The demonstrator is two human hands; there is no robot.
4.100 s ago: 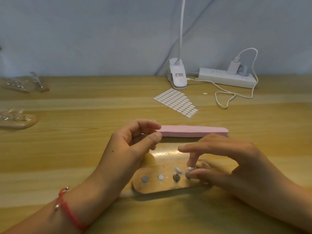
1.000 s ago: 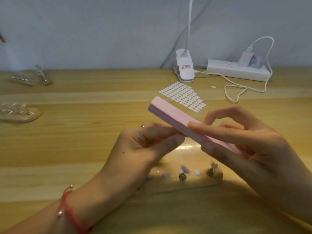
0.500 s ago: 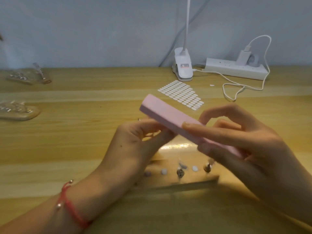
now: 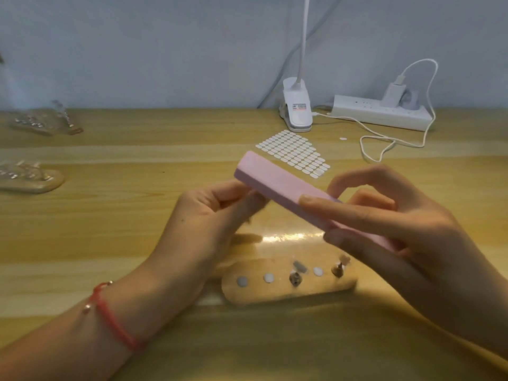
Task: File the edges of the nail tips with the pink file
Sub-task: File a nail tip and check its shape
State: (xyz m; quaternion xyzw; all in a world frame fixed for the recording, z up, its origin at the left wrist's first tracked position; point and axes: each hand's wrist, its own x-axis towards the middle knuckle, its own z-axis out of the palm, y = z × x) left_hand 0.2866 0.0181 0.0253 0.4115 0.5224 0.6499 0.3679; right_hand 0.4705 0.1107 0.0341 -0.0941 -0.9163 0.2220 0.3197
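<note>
Mid-filing imo: right hand [image 4: 384,229] grips the pink file [image 4: 286,191] up over the wooden holder [image 4: 324,291], left hand [image 4: 217,213] pinches smth tiny (prob a nail tip, can't see it) under its far end, next = light strokes along the edge.

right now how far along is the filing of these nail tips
Done: the pink file is lifted, gripped by the right hand. In hand: the left hand pinches something small under its far end, likely a nail tip, hidden by fingers. Left: two mounted tips wait on the wooden holder.
</note>
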